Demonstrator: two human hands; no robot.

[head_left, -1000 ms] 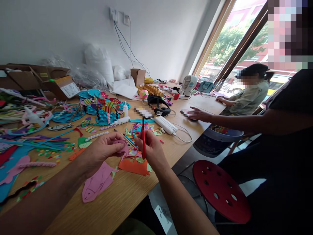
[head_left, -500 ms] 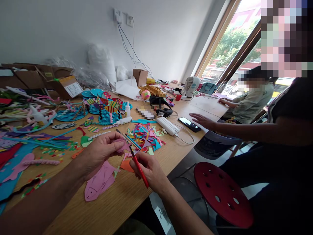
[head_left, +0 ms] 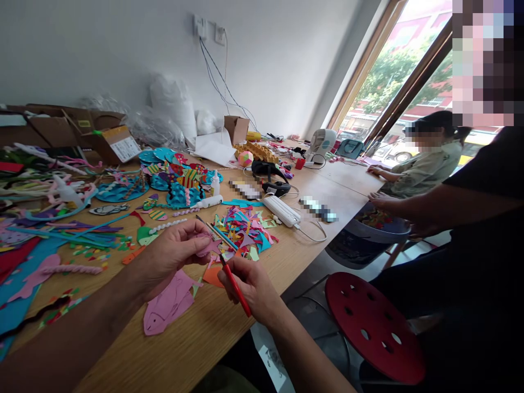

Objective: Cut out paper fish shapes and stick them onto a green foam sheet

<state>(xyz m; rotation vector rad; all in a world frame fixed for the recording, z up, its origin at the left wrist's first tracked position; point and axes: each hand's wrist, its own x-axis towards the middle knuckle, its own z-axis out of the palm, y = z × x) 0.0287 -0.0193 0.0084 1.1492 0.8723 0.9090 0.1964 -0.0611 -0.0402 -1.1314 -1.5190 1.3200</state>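
Note:
My left hand (head_left: 174, 252) pinches a small pink foam cut-out (head_left: 208, 245) above the wooden table (head_left: 192, 349). My right hand (head_left: 248, 286) grips red-handled scissors (head_left: 235, 285), whose blades point up-left at the cut-out. Below my hands lie a pink foam fish (head_left: 167, 305) and an orange scrap (head_left: 213, 274). Just beyond my hands is a heap of coloured foam offcuts (head_left: 243, 226).
Blue fish plates (head_left: 180, 185), glue bottles (head_left: 210, 201), pipe cleaners (head_left: 61, 234), a white power strip (head_left: 281, 210) and a phone (head_left: 319, 209) crowd the table. Cardboard boxes (head_left: 102, 139) stand behind. A person's arm (head_left: 413, 206) reaches in at the right over a bin (head_left: 368, 232); a red stool (head_left: 374, 322) stands nearby.
My right hand dropped from beside the cut-out toward the table edge, tilting the scissors from upright to slanted. The other person's hand drew back from the phone toward the bin.

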